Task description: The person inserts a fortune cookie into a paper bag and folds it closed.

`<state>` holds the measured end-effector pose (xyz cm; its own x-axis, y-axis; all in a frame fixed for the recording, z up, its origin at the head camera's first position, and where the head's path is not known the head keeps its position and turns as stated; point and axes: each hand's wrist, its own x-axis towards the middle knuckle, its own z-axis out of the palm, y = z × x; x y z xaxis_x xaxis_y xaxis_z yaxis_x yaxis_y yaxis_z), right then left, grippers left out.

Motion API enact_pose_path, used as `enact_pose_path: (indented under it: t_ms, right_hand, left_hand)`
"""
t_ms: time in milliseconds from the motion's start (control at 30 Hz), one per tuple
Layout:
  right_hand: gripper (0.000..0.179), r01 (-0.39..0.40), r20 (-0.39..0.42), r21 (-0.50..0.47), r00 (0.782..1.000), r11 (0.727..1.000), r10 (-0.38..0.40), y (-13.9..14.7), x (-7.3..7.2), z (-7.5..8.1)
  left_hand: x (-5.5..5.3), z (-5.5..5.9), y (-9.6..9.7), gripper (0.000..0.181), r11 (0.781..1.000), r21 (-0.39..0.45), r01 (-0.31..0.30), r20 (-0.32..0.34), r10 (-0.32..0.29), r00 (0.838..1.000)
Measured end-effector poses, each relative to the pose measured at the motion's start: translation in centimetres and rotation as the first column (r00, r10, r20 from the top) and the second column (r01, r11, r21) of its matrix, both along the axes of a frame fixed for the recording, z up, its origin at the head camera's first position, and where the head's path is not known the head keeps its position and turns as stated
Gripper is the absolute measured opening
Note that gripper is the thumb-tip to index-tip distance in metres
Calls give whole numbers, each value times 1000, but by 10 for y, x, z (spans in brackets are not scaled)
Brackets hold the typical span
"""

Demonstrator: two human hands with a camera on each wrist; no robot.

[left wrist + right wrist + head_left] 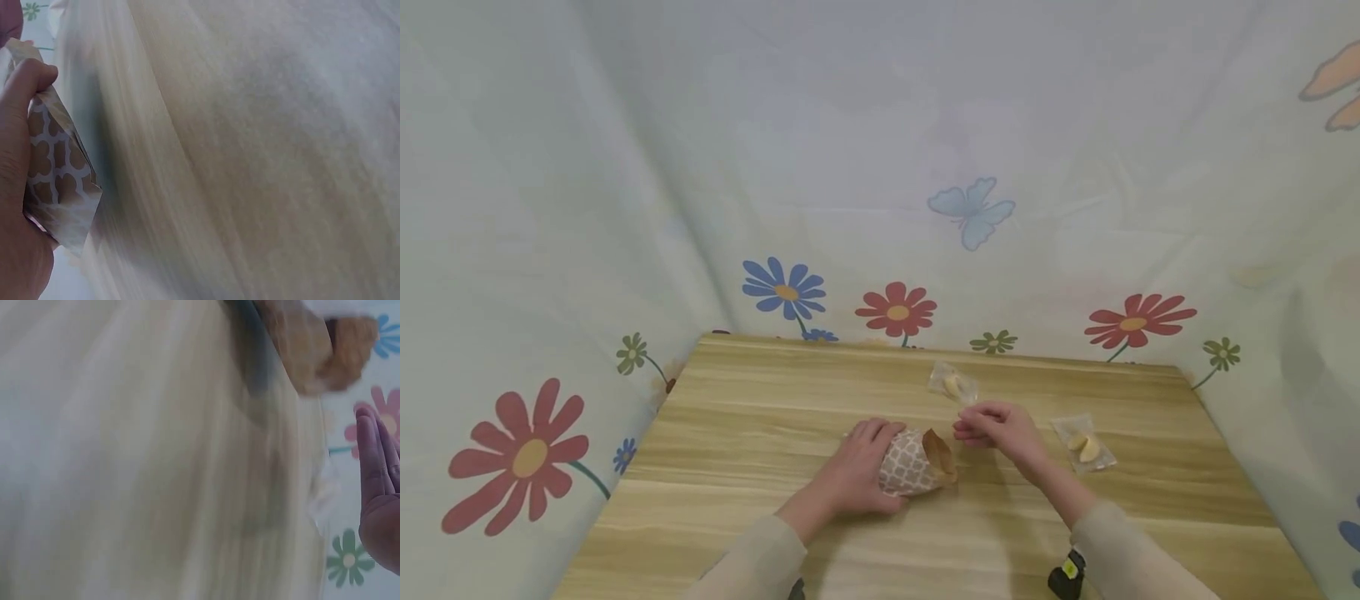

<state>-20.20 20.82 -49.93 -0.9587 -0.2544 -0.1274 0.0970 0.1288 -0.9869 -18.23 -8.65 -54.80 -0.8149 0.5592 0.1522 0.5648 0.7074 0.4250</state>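
A small paper bag [906, 467] with a white lattice print on tan lies on its side on the wooden table, its brown mouth open toward the right. My left hand [861, 471] grips its closed end, and in the left wrist view the thumb presses on the patterned paper [59, 162]. Just right of the bag's mouth hovers my right hand [1003, 429]. In the right wrist view its fingers [373, 453] look nearly straight, with nothing seen in them. Two fortune cookies in clear wrappers lie near it: one cookie [953, 385] behind, another cookie [1084, 446] to the right.
The wooden table [760, 400] reaches back to a cloth backdrop [850, 167] printed with flowers and butterflies, which also hangs at both sides. A black device [1067, 575] with a yellow-green label shows by the right sleeve.
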Motion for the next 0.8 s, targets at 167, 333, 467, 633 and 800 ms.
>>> enact_pose_path:
  t_ms: [167, 333, 467, 633, 800]
  right_hand:
    - [47, 19, -31, 97, 999, 995, -16, 17, -21, 4]
    - [46, 11, -108, 216, 994, 976, 13, 31, -43, 1]
    - [45, 16, -178, 357, 983, 934, 51, 38, -56, -4]
    - [47, 43, -253, 490, 963, 871, 95, 40, -73, -7]
    - [54, 36, -256, 568, 957, 823, 135, 32, -90, -7]
  left_hand:
    - [0, 0, -1, 113, 1000, 6, 2, 29, -2, 1000]
    - [1, -1, -1, 111, 1000, 9, 4, 28, -5, 1000]
    - [4, -3, -2, 110, 1000, 3, 6, 27, -7, 1000]
    - [4, -3, -3, 111, 1000, -14, -2, 23, 2, 1000]
    - [4, -2, -5, 111, 1000, -18, -7, 5, 7, 1000]
